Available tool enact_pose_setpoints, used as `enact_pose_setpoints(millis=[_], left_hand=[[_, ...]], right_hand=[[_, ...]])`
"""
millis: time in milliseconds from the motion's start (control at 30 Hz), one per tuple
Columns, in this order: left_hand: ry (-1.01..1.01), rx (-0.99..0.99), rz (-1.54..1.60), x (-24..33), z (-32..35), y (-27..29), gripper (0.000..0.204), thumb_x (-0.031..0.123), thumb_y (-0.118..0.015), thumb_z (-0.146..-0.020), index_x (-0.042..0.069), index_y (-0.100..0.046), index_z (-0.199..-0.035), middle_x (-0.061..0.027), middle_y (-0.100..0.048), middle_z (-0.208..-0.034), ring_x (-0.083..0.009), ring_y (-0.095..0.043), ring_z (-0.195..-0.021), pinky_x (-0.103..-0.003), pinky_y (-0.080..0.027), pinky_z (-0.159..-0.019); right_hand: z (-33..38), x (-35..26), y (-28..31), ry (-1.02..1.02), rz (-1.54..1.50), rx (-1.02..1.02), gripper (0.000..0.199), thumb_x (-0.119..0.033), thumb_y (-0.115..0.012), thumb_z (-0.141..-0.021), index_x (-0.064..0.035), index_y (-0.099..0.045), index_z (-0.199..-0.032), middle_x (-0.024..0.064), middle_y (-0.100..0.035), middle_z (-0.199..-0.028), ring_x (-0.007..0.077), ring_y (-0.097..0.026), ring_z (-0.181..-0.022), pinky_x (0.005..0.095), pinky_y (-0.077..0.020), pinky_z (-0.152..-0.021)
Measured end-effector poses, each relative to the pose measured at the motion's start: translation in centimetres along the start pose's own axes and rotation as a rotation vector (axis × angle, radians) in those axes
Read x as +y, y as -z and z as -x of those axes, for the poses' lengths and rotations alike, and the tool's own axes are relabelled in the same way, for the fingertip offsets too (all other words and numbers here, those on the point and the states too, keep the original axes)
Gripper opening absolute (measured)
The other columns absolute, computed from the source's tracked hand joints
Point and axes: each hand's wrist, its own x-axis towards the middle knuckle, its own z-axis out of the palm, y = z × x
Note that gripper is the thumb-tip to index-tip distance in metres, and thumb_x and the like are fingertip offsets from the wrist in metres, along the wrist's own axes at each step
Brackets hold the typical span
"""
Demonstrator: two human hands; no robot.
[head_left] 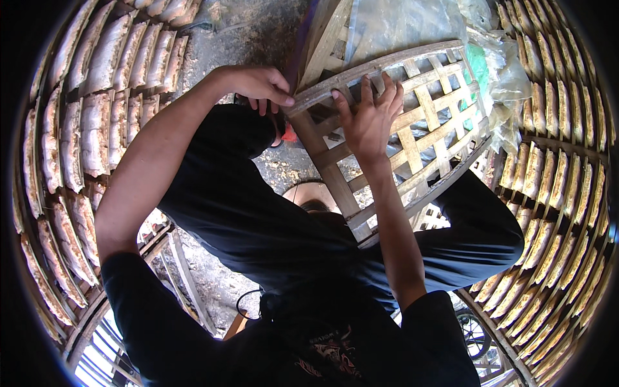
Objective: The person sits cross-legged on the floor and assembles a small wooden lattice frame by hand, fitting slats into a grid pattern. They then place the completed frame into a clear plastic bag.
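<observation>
A woven bamboo lattice tray (412, 116) tilts across the upper middle of the view, with grey plastic sheet showing through its gaps. My left hand (258, 84) grips the tray's near left rim with curled fingers. My right hand (371, 116) lies flat on the slats with fingers spread, pressing on the tray's face. Both forearms rise from the lower edge over my black shirt and black trousers.
Racks of pale flat crackers (97, 109) laid in rows fill the left side, and more rows (554, 187) fill the right. Crumpled clear plastic bags (496, 71) sit by the tray's far right corner. Bare dirt ground (258, 32) shows between the racks.
</observation>
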Motion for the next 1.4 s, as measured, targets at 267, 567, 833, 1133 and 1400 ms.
enact_pose_setpoints(millis=[267, 567, 833, 1133, 1400], left_hand=[[-0.089, 0.057, -0.037, 0.5, 0.1, 0.0, 0.040, 0.037, -0.060, -0.094, -0.002, -0.066, -0.091, -0.0091, -0.066, -0.080, -0.0165, -0.067, -0.073, -0.030, -0.052, -0.065], [-0.155, 0.085, -0.103, 0.3, -0.2, -0.1, 0.037, 0.032, -0.061, -0.094, -0.003, -0.068, -0.088, -0.0086, -0.067, -0.076, -0.0159, -0.067, -0.069, -0.030, -0.052, -0.063], [-0.172, 0.099, -0.139, 0.2, -0.3, -0.1, 0.036, 0.031, -0.061, -0.094, -0.003, -0.070, -0.090, -0.0080, -0.067, -0.073, -0.0150, -0.067, -0.067, -0.030, -0.051, -0.061], [-0.200, 0.102, -0.146, 0.2, -0.3, -0.1, 0.037, 0.032, -0.062, -0.093, -0.004, -0.070, -0.090, -0.0080, -0.067, -0.073, -0.0149, -0.067, -0.066, -0.030, -0.050, -0.061], [-0.196, 0.113, -0.182, 0.3, -0.2, -0.1, 0.036, 0.032, -0.062, -0.093, -0.003, -0.070, -0.090, -0.0086, -0.068, -0.071, -0.0149, -0.067, -0.066, -0.030, -0.050, -0.061]], right_hand=[[-0.1, 0.4, -0.2, 0.065, -0.071, 0.065, 0.057, -0.041, -0.067, -0.087, 0.0069, -0.061, -0.117, 0.0268, -0.037, -0.133, 0.0517, -0.028, -0.127, 0.0614, -0.0267, -0.104], [-0.4, 0.1, -0.3, 0.094, -0.085, 0.104, 0.052, -0.037, -0.068, -0.086, 0.0083, -0.064, -0.112, 0.0283, -0.041, -0.130, 0.0499, -0.031, -0.125, 0.0576, -0.0286, -0.105], [-0.2, -0.3, -0.4, 0.079, -0.147, 0.114, 0.041, -0.026, -0.072, -0.083, 0.0054, -0.065, -0.108, 0.0219, -0.040, -0.132, 0.0492, -0.030, -0.127, 0.0588, -0.0279, -0.104], [-0.1, -0.6, -0.7, 0.085, -0.150, 0.159, 0.034, -0.024, -0.072, -0.083, 0.0043, -0.070, -0.102, 0.0229, -0.046, -0.127, 0.0464, -0.036, -0.122, 0.0545, -0.0312, -0.104], [-0.4, -0.6, -0.9, 0.015, -0.253, 0.212, 0.022, -0.018, -0.077, -0.077, -0.0026, -0.075, -0.093, 0.0168, -0.049, -0.126, 0.0383, -0.040, -0.120, 0.0481, -0.0353, -0.102]])
